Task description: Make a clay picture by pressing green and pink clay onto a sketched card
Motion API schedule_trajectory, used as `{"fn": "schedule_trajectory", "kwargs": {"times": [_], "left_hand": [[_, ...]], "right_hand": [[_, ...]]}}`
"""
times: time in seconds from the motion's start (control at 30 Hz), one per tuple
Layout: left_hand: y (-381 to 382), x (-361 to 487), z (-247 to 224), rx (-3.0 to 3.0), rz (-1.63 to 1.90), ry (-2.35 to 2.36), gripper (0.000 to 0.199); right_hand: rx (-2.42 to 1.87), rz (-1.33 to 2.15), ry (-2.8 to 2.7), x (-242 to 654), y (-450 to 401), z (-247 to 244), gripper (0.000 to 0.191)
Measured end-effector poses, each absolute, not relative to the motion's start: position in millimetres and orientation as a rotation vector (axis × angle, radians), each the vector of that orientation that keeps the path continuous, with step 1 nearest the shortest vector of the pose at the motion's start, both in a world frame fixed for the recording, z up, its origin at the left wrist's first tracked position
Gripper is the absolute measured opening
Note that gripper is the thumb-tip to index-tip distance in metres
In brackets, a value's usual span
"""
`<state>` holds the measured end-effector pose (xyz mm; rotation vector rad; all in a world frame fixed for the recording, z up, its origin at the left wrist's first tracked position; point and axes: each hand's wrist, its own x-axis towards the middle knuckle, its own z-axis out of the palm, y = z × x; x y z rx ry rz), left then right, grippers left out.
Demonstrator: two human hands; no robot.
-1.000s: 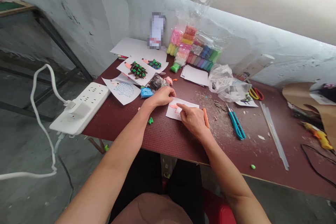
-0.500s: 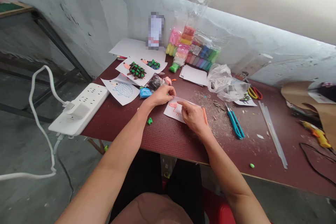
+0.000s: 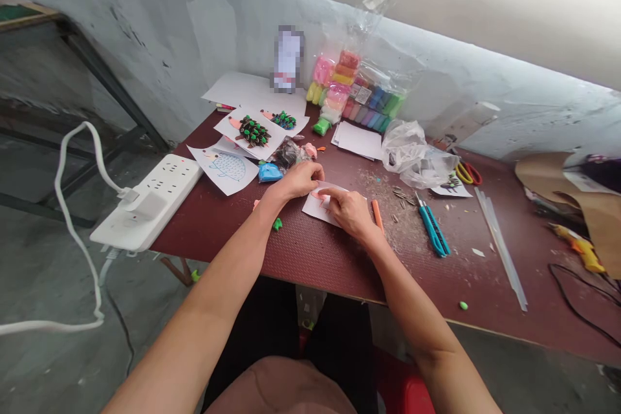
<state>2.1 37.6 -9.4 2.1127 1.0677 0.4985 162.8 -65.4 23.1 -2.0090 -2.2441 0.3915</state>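
Observation:
A small sheet of white paper (image 3: 315, 207) with an orange-lined drawing lies on the table under my hands. Near its upper left edge a flat patch of pink clay (image 3: 316, 194) covers part of the drawing. My left hand (image 3: 305, 178) is curled at the sheet's top left corner, its fingertips closed on the edge. From the other side, the stretched index finger of my right hand (image 3: 350, 210) presses on the pink clay; its other fingers are bent and hold nothing. An orange marker (image 3: 377, 215) rests beside my right hand. Green clay (image 3: 277, 224) sits by my left forearm.
Paper hedgehogs (image 3: 255, 131) with seed spines lie at the back left, near a blue clay pack (image 3: 269, 172). Bagged coloured clay (image 3: 373, 103) leans on the wall. A teal cutter (image 3: 434, 229), scissors (image 3: 468, 173), glue sticks (image 3: 502, 249) and a glue gun (image 3: 579, 247) are rightward. A power strip (image 3: 150, 200) stands left.
My right hand has shifted slightly left, its index finger moving farther onto the pink clay. More of the orange marker shows. My left hand stays at the paper's corner.

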Motion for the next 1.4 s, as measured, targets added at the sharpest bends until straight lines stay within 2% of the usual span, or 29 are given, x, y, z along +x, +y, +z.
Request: {"fn": "schedule_trajectory", "kwargs": {"times": [0.1, 0.27, 0.77, 1.03, 1.4], "left_hand": [[38, 2, -10, 2.115, 0.501, 1.058, 0.012], [38, 3, -9, 2.104, 0.490, 1.066, 0.015], [39, 2, -11, 2.118, 0.473, 1.059, 0.017], [40, 0, -16, 2.147, 0.507, 1.080, 0.038], [38, 1, -13, 2.145, 0.493, 1.106, 0.036]], "right_hand": [[-1.981, 0.393, -2.242, 162, -64, 23, 0.052], [-1.961, 0.418, -2.281, 160, -64, 24, 0.047], [-2.176, 0.286, -2.223, 166, -73, 36, 0.048], [-2.166, 0.298, -2.329, 163, -76, 32, 0.048], [-2.179, 0.301, -2.285, 163, -77, 33, 0.050]]}}
